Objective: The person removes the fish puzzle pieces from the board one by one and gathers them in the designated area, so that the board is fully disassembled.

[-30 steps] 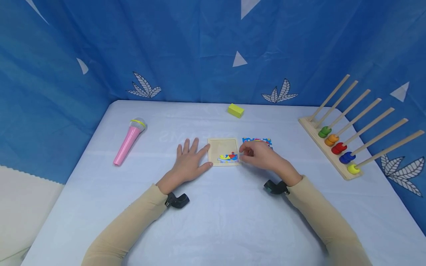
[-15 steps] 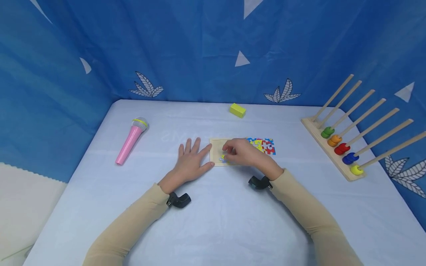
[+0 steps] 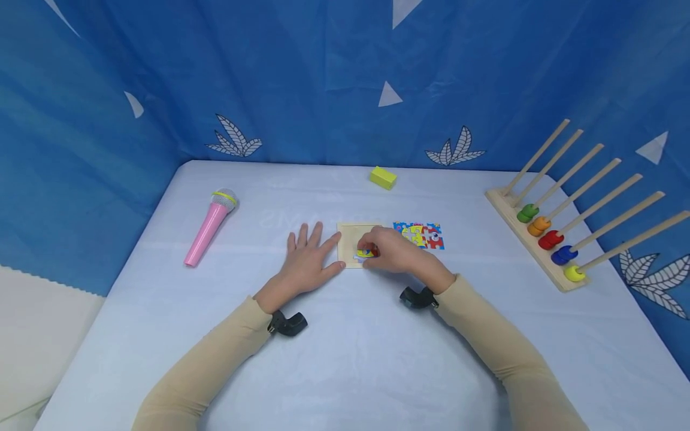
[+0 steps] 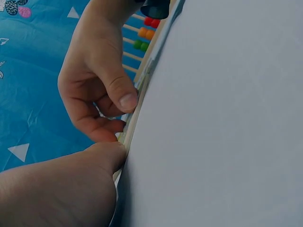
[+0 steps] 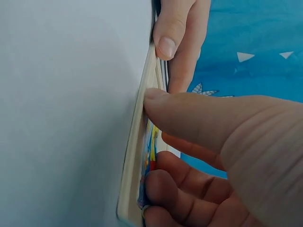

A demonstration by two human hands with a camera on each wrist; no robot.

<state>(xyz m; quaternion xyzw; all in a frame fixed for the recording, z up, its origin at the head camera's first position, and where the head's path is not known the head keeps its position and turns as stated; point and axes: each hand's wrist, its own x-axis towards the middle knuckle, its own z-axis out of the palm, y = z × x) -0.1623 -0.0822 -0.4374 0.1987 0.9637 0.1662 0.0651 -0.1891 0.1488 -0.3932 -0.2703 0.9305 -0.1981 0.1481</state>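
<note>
A square wooden puzzle tray (image 3: pixel 345 245) lies mid-table, with several colourful jigsaw pieces (image 3: pixel 368 253) along its near side. My left hand (image 3: pixel 307 263) lies spread flat at the tray's left edge, thumb and index fingertip touching its frame. Over the tray's near right part is my right hand (image 3: pixel 393 250), fingers curled. In the right wrist view its thumb (image 5: pixel 189 111) touches the frame, and its other fingertips are down at the jigsaw pieces (image 5: pixel 151 149). Whether it pinches a piece is hidden. More jigsaw pieces (image 3: pixel 419 235), joined as a picture, lie right of the tray.
A pink toy microphone (image 3: pixel 207 230) lies at the left. A yellow-green block (image 3: pixel 383 178) sits at the back. On the right stands a wooden bead rack (image 3: pixel 533 236) with tall tilted pegs and coloured beads. Blue patterned cloth (image 3: pixel 323 78) hangs behind the table.
My right hand has moved left from the tray's right edge to over its pieces, uncovering the pieces beside the tray, then dipped slightly. The left hand has stayed in place.
</note>
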